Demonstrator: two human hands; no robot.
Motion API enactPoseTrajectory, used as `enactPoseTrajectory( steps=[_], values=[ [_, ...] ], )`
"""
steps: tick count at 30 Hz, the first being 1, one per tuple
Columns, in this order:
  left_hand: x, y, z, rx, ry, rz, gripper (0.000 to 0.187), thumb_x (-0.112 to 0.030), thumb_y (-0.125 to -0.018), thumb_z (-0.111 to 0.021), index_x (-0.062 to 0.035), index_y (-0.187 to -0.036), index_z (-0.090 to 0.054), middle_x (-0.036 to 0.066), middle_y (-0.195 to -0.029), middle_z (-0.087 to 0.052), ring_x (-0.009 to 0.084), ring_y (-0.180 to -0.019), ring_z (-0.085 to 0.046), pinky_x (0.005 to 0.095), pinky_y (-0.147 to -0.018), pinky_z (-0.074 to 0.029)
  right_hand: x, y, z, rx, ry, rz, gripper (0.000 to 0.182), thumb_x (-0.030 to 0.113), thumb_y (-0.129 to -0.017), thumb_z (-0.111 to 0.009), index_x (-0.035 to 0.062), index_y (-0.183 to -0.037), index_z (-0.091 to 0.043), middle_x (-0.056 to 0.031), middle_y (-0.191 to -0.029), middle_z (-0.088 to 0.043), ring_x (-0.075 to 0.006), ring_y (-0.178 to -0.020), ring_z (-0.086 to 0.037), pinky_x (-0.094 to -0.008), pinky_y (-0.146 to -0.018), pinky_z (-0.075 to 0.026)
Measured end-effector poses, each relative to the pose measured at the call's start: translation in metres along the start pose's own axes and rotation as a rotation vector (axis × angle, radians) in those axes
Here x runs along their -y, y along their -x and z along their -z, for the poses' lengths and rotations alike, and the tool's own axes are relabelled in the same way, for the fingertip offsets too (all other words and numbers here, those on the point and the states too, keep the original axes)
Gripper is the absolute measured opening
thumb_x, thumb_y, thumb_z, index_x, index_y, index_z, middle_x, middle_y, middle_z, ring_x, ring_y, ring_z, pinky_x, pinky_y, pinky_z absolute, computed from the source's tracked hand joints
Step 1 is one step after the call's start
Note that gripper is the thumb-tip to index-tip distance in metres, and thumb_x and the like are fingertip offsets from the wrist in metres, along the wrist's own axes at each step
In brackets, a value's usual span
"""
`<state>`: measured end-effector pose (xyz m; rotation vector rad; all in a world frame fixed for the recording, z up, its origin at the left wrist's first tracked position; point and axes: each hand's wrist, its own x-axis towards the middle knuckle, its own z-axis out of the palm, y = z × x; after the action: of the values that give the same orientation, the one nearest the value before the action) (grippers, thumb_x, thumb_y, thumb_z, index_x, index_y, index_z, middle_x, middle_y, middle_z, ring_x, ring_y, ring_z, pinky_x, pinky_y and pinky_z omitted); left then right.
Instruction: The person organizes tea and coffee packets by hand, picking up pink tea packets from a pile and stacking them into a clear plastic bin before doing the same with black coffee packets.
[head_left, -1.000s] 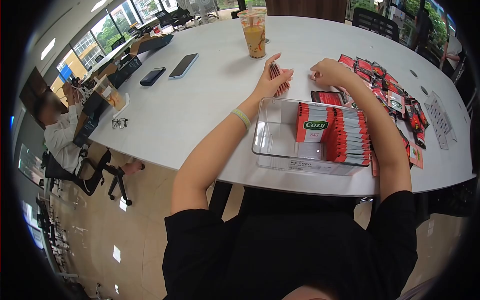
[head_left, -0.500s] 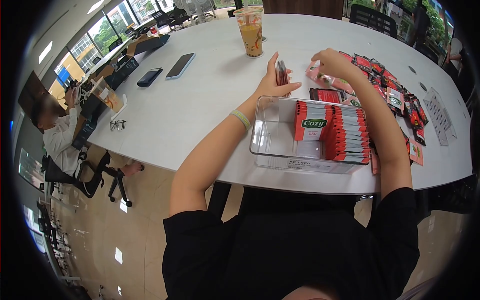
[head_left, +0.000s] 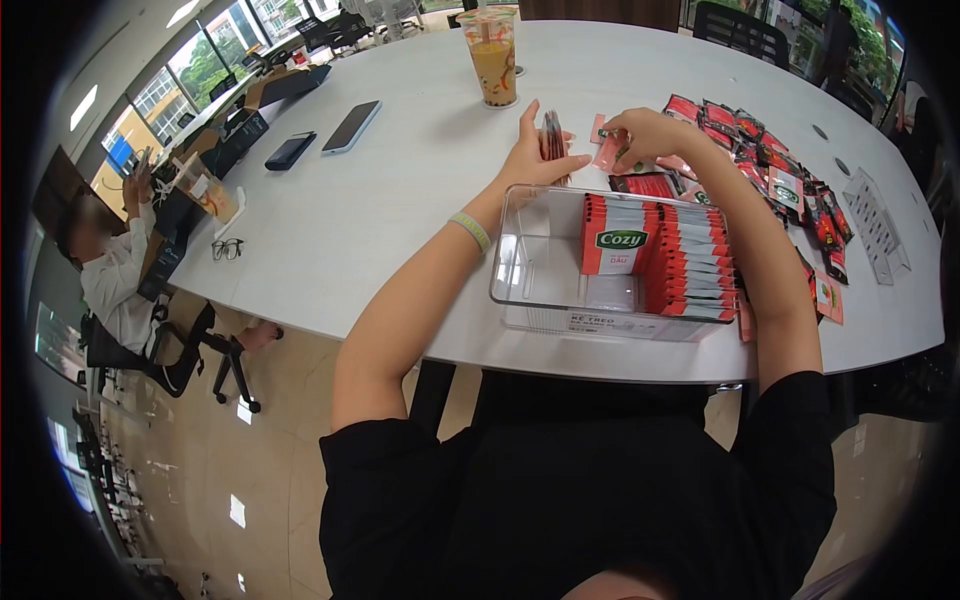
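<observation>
Taking the clear bin (head_left: 530, 290) on the white bench (head_left: 400, 190) as landmark: just beyond its far left corner, the left hand (head_left: 530, 155) grips an upright stack of red sachets (head_left: 552, 140). Beyond its far rim, the right hand (head_left: 640, 135) pinches one pink sachet (head_left: 606, 152). Loose sachets (head_left: 790, 190) lie to the bin's right.

You've got a single fisheye view from your head, looking forward and steeply down past your own chest and arms onto the white tabletop (head_left: 400, 210), hands (head_left: 535, 155) close in at centre frame, the room's far windows and floor curving away at the left edges.
</observation>
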<state>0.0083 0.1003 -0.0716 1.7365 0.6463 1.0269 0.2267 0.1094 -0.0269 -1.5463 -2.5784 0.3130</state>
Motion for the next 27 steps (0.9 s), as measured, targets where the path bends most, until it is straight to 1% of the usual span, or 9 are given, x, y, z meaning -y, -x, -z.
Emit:
enactPoseTrajectory(
  steps=[4,6,7,13,15,20,22,24,27],
  values=[
    [0.005,-0.001,0.002,-0.03,0.063,0.008,0.1,-0.019,-0.071,-0.071,-0.0036,-0.134,0.005,0.014,-0.111,-0.046,0.0189,-0.095,-0.05,0.031,-0.083,-0.044,0.001,-0.001,0.003,-0.112,-0.173,0.054,0.042,0.018,-0.062,-0.068,0.0015,-0.099,-0.057,-0.0107,-0.084,-0.06,-0.0168,-0.073,-0.057,-0.0292,-0.064,-0.045],
    [0.002,0.0,0.002,-0.031,0.026,0.006,0.1,-0.018,-0.071,-0.071,-0.0052,-0.135,0.005,0.015,-0.112,-0.046,0.0195,-0.097,-0.05,0.0311,-0.084,-0.043,0.011,0.0,0.004,-0.226,-0.662,-0.018,0.047,0.018,-0.064,-0.066,0.0023,-0.106,-0.052,-0.0083,-0.078,-0.06,-0.0121,-0.064,-0.053,-0.0256,-0.051,-0.042],
    [0.0,0.002,0.001,-0.032,-0.009,0.006,0.1,-0.016,-0.071,-0.071,-0.0069,-0.135,0.005,0.016,-0.113,-0.046,0.0202,-0.098,-0.051,0.0313,-0.085,-0.043,0.024,0.005,0.008,-0.225,-0.662,-0.019,0.047,0.018,-0.064,-0.066,0.0023,-0.106,-0.052,-0.0083,-0.078,-0.06,-0.0121,-0.064,-0.053,-0.0256,-0.051,-0.042],
    [-0.003,0.008,-0.008,0.044,-0.268,-0.303,0.101,-0.013,-0.066,-0.074,-0.0146,-0.137,-0.001,0.018,-0.117,-0.044,0.0226,-0.098,-0.053,0.0303,-0.083,-0.044,0.032,0.0,0.002,0.071,-0.723,-0.172,0.047,0.02,-0.072,-0.06,0.0072,-0.115,-0.045,-0.0032,-0.078,-0.054,-0.0047,-0.054,-0.043,-0.0194,-0.042,-0.031],
    [-0.006,0.01,-0.009,0.071,-0.33,-0.35,0.1,-0.012,-0.066,-0.073,-0.0147,-0.137,-0.003,0.019,-0.119,-0.043,0.0237,-0.097,-0.054,0.031,-0.082,-0.045,0.029,0.001,-0.006,0.1,-0.95,-0.156,0.043,0.02,-0.074,-0.059,0.0082,-0.113,-0.045,-0.0005,-0.072,-0.051,-0.0044,-0.049,-0.039,-0.018,-0.04,-0.029],
    [-0.007,0.01,-0.007,0.138,-0.49,-0.294,0.092,-0.01,-0.069,-0.068,-0.0133,-0.137,-0.008,0.022,-0.12,-0.041,0.0297,-0.101,-0.051,0.0338,-0.082,-0.045,0.034,0.0,-0.01,0.351,-1.474,0.024,0.03,0.026,-0.086,-0.032,0.0067,-0.106,-0.047,-0.0005,-0.062,-0.047,-0.0067,-0.044,-0.035,-0.0183,-0.039,-0.026],
    [-0.005,0.011,-0.007,0.099,-0.645,-0.393,0.092,-0.011,-0.069,-0.069,-0.0149,-0.137,-0.008,0.022,-0.123,-0.041,0.029,-0.103,-0.051,0.0335,-0.085,-0.043,0.026,-0.006,-0.019,0.375,-1.584,0.013,0.03,0.027,-0.086,-0.032,0.0071,-0.103,-0.048,-0.0006,-0.06,-0.047,-0.0069,-0.044,-0.036,-0.0185,-0.039,-0.027],
    [-0.003,0.009,-0.005,0.12,-0.559,-0.345,0.09,-0.013,-0.069,-0.069,-0.0139,-0.137,-0.01,0.022,-0.123,-0.04,0.0288,-0.102,-0.051,0.0332,-0.085,-0.042,0.021,-0.012,-0.026,0.401,-1.694,0.001,0.031,0.029,-0.086,-0.032,0.0074,-0.1,-0.049,-0.0006,-0.059,-0.047,-0.0071,-0.045,-0.036,-0.0187,-0.039,-0.027],
    [0.0,0.007,-0.005,0.062,-0.538,-0.345,0.089,-0.021,-0.068,-0.069,-0.0099,-0.135,-0.012,0.023,-0.12,-0.042,0.0277,-0.1,-0.051,0.0321,-0.085,-0.042,0.019,-0.015,-0.027,0.3,-1.659,-0.13,0.026,0.03,-0.084,-0.041,0.0115,-0.097,-0.052,-0.0015,-0.068,-0.054,-0.0074,-0.043,-0.037,-0.0181,-0.037,-0.025]
  ],
)
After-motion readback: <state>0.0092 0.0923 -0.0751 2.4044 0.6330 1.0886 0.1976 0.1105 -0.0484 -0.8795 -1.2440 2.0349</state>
